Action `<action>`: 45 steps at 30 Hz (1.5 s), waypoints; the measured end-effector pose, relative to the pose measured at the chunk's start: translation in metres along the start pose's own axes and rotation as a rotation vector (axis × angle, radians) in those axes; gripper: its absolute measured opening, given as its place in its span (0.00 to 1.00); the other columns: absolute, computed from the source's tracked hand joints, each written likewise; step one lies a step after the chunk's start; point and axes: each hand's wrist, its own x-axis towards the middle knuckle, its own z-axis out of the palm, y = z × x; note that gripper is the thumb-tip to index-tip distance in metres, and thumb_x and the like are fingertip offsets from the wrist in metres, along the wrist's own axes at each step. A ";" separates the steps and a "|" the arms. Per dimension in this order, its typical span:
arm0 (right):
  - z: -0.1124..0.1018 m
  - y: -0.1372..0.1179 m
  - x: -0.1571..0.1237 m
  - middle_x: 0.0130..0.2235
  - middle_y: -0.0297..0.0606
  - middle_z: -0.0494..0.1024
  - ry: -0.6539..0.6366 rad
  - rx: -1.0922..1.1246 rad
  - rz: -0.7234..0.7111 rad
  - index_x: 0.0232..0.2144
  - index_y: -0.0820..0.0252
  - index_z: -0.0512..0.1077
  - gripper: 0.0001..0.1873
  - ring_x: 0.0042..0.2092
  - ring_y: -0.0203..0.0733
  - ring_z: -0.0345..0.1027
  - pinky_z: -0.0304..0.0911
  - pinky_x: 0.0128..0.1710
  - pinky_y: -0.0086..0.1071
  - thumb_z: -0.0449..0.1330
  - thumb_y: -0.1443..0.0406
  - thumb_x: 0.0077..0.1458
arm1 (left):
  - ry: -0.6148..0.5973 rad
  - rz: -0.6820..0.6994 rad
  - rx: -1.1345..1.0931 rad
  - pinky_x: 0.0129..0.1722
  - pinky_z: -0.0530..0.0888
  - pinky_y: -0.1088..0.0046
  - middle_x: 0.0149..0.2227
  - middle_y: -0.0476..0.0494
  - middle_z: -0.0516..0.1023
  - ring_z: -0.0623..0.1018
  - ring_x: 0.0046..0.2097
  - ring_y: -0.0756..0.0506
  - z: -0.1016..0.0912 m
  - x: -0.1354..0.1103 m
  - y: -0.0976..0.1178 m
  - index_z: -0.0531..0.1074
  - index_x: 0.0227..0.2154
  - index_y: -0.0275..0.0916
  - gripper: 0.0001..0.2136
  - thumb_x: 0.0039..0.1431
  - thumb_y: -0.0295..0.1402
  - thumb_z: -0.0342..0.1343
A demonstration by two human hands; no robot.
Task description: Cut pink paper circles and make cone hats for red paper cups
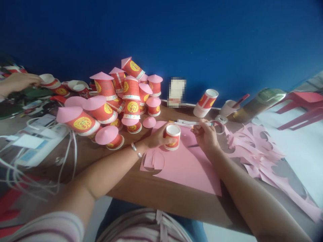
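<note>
My left hand (161,136) is wrapped round a red and white paper cup (173,136), which stands upright over a pink paper sheet (188,168). To its right, my right hand (205,134) is closed in a pinch; what its fingertips hold is too small to make out. A slim white object (185,123) lies just behind that hand, beside the ring-shaped handle of scissors (219,127). Small cut pink pieces (153,161) rest at the sheet's left corner.
Red cups with pink cone tops (131,107) are piled at left. Another person's hand (32,80) touches cups there. White cables (68,151) trail over a power strip (37,144). Pink scraps (257,148), stacked cups (205,102), a tape roll (221,120) and a bottle (259,104) are at right.
</note>
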 end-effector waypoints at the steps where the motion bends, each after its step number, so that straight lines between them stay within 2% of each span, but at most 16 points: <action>1: 0.000 -0.001 -0.001 0.19 0.21 0.64 -0.009 0.004 0.022 0.27 0.55 0.67 0.22 0.22 0.29 0.60 0.69 0.26 0.24 0.78 0.57 0.45 | 0.039 -0.008 -0.111 0.48 0.73 0.63 0.47 0.39 0.78 0.77 0.47 0.40 -0.001 0.002 -0.001 0.71 0.50 0.40 0.25 0.51 0.42 0.70; 4: 0.002 -0.001 -0.003 0.18 0.23 0.64 -0.063 0.006 0.089 0.28 0.56 0.70 0.20 0.21 0.30 0.60 0.70 0.27 0.26 0.73 0.52 0.50 | 0.083 -0.042 -0.400 0.44 0.74 0.64 0.44 0.38 0.79 0.79 0.44 0.41 -0.003 0.005 -0.001 0.73 0.47 0.38 0.21 0.54 0.43 0.68; 7: 0.005 0.000 -0.009 0.18 0.24 0.65 -0.152 0.003 0.108 0.26 0.55 0.69 0.22 0.19 0.30 0.59 0.70 0.26 0.28 0.70 0.47 0.53 | 0.066 -0.070 -0.522 0.43 0.75 0.65 0.43 0.36 0.81 0.80 0.43 0.41 -0.004 0.005 0.000 0.76 0.45 0.37 0.17 0.56 0.41 0.65; 11: 0.011 0.001 -0.018 0.18 0.23 0.64 -0.238 -0.001 0.090 0.23 0.55 0.67 0.22 0.19 0.30 0.56 0.68 0.25 0.29 0.73 0.51 0.50 | 0.075 -0.121 -0.553 0.40 0.76 0.64 0.43 0.35 0.81 0.80 0.42 0.41 -0.006 0.005 -0.002 0.77 0.45 0.34 0.18 0.57 0.42 0.65; 15: 0.015 0.003 -0.024 0.19 0.23 0.62 -0.264 -0.010 0.118 0.22 0.56 0.69 0.20 0.20 0.28 0.53 0.60 0.20 0.25 0.76 0.56 0.47 | 0.171 -0.155 -0.583 0.39 0.75 0.67 0.38 0.41 0.80 0.79 0.38 0.44 -0.006 0.006 -0.005 0.76 0.42 0.35 0.19 0.53 0.43 0.69; 17: 0.015 0.004 -0.026 0.19 0.24 0.63 -0.272 -0.049 0.133 0.26 0.57 0.74 0.17 0.19 0.28 0.54 0.61 0.20 0.25 0.74 0.53 0.49 | 0.219 -0.170 -0.604 0.38 0.75 0.67 0.36 0.43 0.79 0.78 0.36 0.45 -0.005 0.007 -0.005 0.75 0.41 0.36 0.20 0.51 0.43 0.70; 21: 0.019 0.006 -0.034 0.19 0.30 0.72 -0.362 -0.139 0.104 0.32 0.59 0.79 0.20 0.20 0.33 0.63 0.69 0.26 0.32 0.66 0.47 0.58 | 0.250 -0.218 -0.577 0.39 0.76 0.65 0.36 0.41 0.80 0.79 0.36 0.44 -0.002 0.008 -0.003 0.75 0.42 0.35 0.23 0.50 0.47 0.70; 24: 0.025 0.009 -0.046 0.24 0.33 0.77 -0.456 -0.176 0.022 0.29 0.57 0.76 0.19 0.23 0.36 0.68 0.70 0.27 0.34 0.67 0.49 0.58 | 0.269 -0.177 -0.534 0.40 0.76 0.64 0.36 0.41 0.80 0.79 0.37 0.43 -0.001 0.008 0.000 0.75 0.39 0.34 0.22 0.51 0.49 0.69; 27: 0.029 0.011 -0.061 0.23 0.28 0.75 -0.495 -0.269 -0.065 0.28 0.56 0.72 0.15 0.25 0.35 0.69 0.71 0.30 0.33 0.71 0.55 0.57 | 0.278 -0.132 -0.526 0.41 0.75 0.65 0.36 0.42 0.80 0.79 0.39 0.43 -0.001 0.008 0.002 0.76 0.39 0.35 0.19 0.54 0.46 0.67; 31: 0.031 0.007 -0.077 0.25 0.30 0.75 -0.550 -0.531 -0.174 0.33 0.56 0.73 0.11 0.26 0.36 0.70 0.67 0.26 0.30 0.66 0.56 0.62 | 0.262 -0.112 -0.554 0.41 0.75 0.67 0.34 0.41 0.80 0.80 0.38 0.44 -0.003 0.010 0.001 0.76 0.36 0.34 0.17 0.54 0.45 0.67; 34: 0.034 0.002 -0.084 0.29 0.34 0.78 -0.596 -0.723 -0.339 0.37 0.57 0.74 0.09 0.29 0.37 0.72 0.69 0.29 0.31 0.61 0.58 0.66 | 0.225 -0.127 -0.584 0.43 0.76 0.63 0.34 0.39 0.82 0.81 0.39 0.41 -0.004 0.011 -0.001 0.77 0.36 0.33 0.19 0.52 0.46 0.66; 38: 0.037 0.001 -0.086 0.34 0.36 0.82 -0.611 -0.868 -0.619 0.41 0.55 0.74 0.03 0.32 0.38 0.76 0.71 0.32 0.31 0.59 0.64 0.66 | 0.228 -0.121 -0.614 0.44 0.76 0.62 0.36 0.39 0.82 0.82 0.41 0.39 -0.003 0.012 -0.002 0.77 0.38 0.34 0.19 0.51 0.45 0.68; 40: 0.039 0.002 -0.086 0.33 0.36 0.82 -0.591 -0.900 -0.719 0.39 0.55 0.73 0.02 0.31 0.38 0.76 0.70 0.32 0.30 0.60 0.67 0.64 | 0.239 -0.111 -0.615 0.42 0.76 0.64 0.35 0.42 0.81 0.81 0.39 0.42 -0.003 0.011 -0.003 0.76 0.38 0.35 0.18 0.51 0.43 0.69; 45: 0.040 0.007 -0.085 0.28 0.32 0.79 -0.527 -0.980 -0.791 0.34 0.53 0.70 0.05 0.26 0.36 0.72 0.68 0.28 0.29 0.61 0.67 0.62 | 0.247 -0.084 -0.562 0.39 0.74 0.69 0.32 0.48 0.78 0.78 0.35 0.47 -0.002 0.011 -0.004 0.74 0.36 0.37 0.15 0.54 0.42 0.69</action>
